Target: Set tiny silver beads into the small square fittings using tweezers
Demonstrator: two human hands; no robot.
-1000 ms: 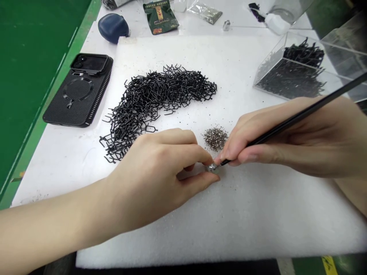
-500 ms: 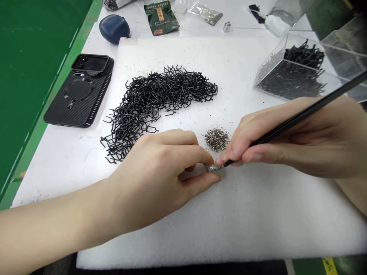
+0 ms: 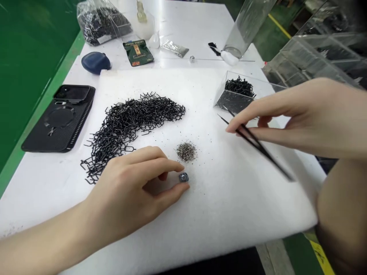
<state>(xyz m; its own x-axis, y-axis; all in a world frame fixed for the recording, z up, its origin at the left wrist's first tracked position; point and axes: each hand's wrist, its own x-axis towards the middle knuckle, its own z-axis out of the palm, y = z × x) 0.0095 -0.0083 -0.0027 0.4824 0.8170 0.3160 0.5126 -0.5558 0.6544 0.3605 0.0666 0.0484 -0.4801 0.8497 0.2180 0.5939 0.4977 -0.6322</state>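
A small squarish metal part (image 3: 184, 177) with a recessed top sits on the white foam sheet. The thumb and forefinger of my left hand (image 3: 134, 187) close around it from either side. My right hand (image 3: 289, 118) grips black tweezers (image 3: 258, 143), partly blurred, with their two tips apart and nothing visible between them. Those tips point toward a clear plastic box (image 3: 219, 93) holding black bent wire pieces (image 3: 239, 87). Just beyond the metal part lies a little heap of tiny shiny metal bits (image 3: 186, 151).
A curved pile of black bent wires (image 3: 134, 122) spreads over the foam sheet (image 3: 229, 206). Left of it lies a black phone (image 3: 59, 118). Farther back are a blue rounded object (image 3: 95, 62), a green packet (image 3: 138, 52), a bagged black bundle (image 3: 103, 23) and a clear cylinder (image 3: 243, 28).
My right hand has lifted the tweezers off the metal part and moved them away toward the clear box. My left hand stays at the part. The view has shifted, showing more of the table's back.
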